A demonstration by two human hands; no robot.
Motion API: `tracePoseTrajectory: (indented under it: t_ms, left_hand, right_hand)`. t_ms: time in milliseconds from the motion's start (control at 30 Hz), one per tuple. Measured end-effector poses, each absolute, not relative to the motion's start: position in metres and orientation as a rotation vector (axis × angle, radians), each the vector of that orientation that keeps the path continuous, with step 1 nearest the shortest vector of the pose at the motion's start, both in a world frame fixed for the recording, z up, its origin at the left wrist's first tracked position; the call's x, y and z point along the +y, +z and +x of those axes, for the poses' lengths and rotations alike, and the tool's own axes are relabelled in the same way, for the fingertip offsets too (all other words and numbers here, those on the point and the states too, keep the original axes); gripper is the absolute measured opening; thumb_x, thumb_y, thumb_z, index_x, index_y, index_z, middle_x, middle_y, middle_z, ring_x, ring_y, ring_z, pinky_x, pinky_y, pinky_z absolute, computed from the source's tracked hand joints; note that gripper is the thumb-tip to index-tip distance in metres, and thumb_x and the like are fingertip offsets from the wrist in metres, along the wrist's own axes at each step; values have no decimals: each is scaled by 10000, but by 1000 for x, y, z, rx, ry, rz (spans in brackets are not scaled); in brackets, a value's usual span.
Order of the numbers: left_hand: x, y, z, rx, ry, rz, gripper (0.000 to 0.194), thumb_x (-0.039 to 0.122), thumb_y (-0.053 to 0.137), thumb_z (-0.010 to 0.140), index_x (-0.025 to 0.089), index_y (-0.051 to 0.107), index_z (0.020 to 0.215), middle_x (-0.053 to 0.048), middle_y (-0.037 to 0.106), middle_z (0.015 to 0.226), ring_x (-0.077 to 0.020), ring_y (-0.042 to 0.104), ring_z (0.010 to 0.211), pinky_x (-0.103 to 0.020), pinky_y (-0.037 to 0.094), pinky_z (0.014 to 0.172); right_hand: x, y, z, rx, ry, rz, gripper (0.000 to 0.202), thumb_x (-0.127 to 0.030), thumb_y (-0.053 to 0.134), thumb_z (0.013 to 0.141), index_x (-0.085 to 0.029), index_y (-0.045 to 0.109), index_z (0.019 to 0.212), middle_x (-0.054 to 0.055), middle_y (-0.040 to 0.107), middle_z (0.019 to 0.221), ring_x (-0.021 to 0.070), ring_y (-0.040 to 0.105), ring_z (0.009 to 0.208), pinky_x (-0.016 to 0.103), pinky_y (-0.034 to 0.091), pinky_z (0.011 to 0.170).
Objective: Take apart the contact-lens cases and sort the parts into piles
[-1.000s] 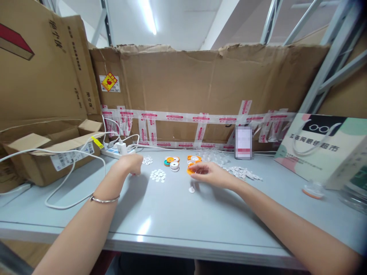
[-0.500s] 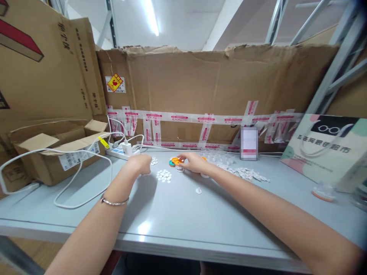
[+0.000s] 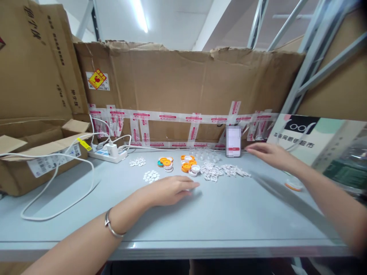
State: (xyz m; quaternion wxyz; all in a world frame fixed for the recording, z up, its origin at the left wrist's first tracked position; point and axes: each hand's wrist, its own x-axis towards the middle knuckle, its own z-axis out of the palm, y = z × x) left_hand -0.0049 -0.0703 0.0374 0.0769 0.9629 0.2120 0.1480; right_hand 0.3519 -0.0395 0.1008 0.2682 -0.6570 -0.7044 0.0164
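Observation:
My left hand [image 3: 173, 190] is low over the front middle of the table, its fingers stretched to the right. Nothing shows in its grasp, though its underside is hidden. Just beyond it lies a cluster of small white discs [image 3: 151, 176]. Behind its fingers sit a group of orange, teal and white round caps [image 3: 165, 162] and another of orange and white caps [image 3: 186, 166]. My right hand [image 3: 269, 153] is raised at the right with fingers extended and no object visible in it. It is nearest to the phone [image 3: 233, 141] and the printed paper bag [image 3: 295, 133].
Piles of small white plastic parts [image 3: 212, 172] lie right of the caps, with clear plastic cups [image 3: 205, 154] behind. More small white parts [image 3: 137, 162] are at the left, near a power strip [image 3: 107, 154] and looping cable [image 3: 93, 172]. Cardboard boxes [image 3: 160, 84] wall the back.
My right hand has left the caps and swung right, past the phone. My left hand has moved right and nearer, its fingers now stretched out over where a lone white part lay. The view has turned right.

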Motion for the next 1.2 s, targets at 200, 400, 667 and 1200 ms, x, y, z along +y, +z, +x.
tracePoseTrajectory:
  t_ms: [200, 400, 667, 1200]
  left_hand:
    - [-64, 32, -1, 616, 346, 2903, 269, 148, 383, 871, 179, 580, 1052, -65, 612, 1041, -161, 557, 973, -257, 419, 851]
    - [-62, 32, 0, 653, 387, 2908, 225, 122, 407, 847, 152, 624, 899, -65, 639, 907, -147, 579, 859, -233, 436, 776]
    - [-54, 43, -13, 942, 414, 2920, 219, 71, 422, 782, 151, 625, 786, -40, 640, 815, -130, 572, 748, -214, 417, 698]
    - [9, 57, -131, 2022, 195, 2458, 243, 116, 540, 595, 172, 653, 803, -33, 681, 787, -171, 610, 751, -206, 415, 637]
  right_hand:
    - [-79, 38, 443, -1805, -216, -2059, 466, -499, 444, 766, -166, 529, 1080, 205, 484, 1239, 348, 454, 1133, 417, 340, 923]
    - [-84, 15, 446, -1835, -223, -1909, 249, -390, 474, 727, -246, 547, 915, 186, 545, 1115, 349, 535, 1007, 442, 372, 883]
    - [-106, 35, 326, -2182, 263, -1563, 190, -386, 480, 784, -292, 567, 925, 78, 535, 1039, 204, 578, 743, 347, 445, 733]
    - [-62, 49, 183, -2531, 619, -967, 310, -393, 618, 706, -199, 554, 939, 16, 579, 820, 143, 518, 713, 240, 385, 631]
